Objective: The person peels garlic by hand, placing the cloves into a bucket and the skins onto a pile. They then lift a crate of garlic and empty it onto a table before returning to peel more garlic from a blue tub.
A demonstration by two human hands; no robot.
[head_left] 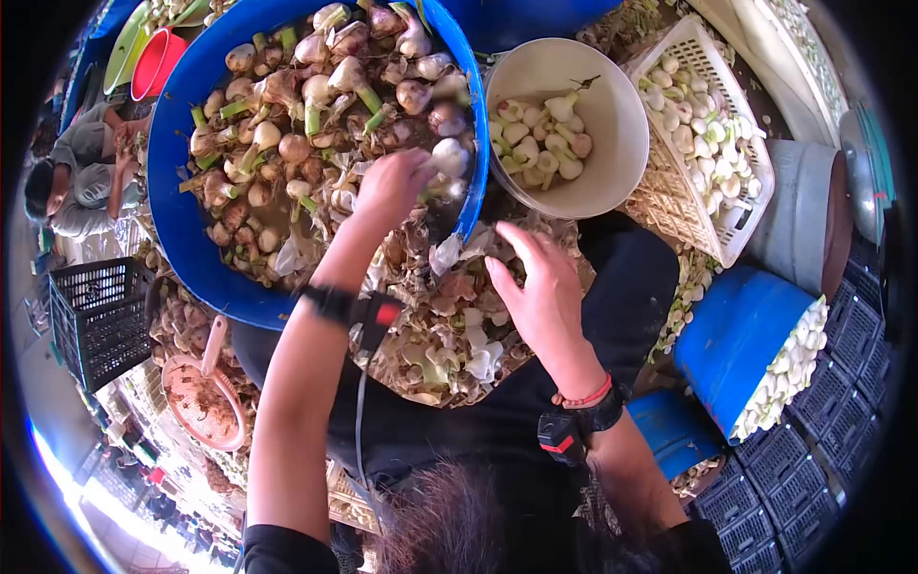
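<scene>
My left hand (394, 187) reaches over the right part of a large blue tub (164, 206) full of unpeeled garlic bulbs (295, 147) in water. Its fingers are bent beside a pale bulb (449, 158); whether they grip anything is blurred. My right hand (543, 287) hangs over the peelings (457, 335) on my lap, thumb and fingers apart, holding nothing. Just above it stands a white bucket (612, 124) with peeled bulbs (545, 148) at its bottom.
At the upper right, a white basket (736, 234) holds peeled garlic. A tipped blue barrel (722, 335) of garlic lies at the right. Black crates (100, 311), a pink strainer (206, 402) and another person (86, 177) are on the left.
</scene>
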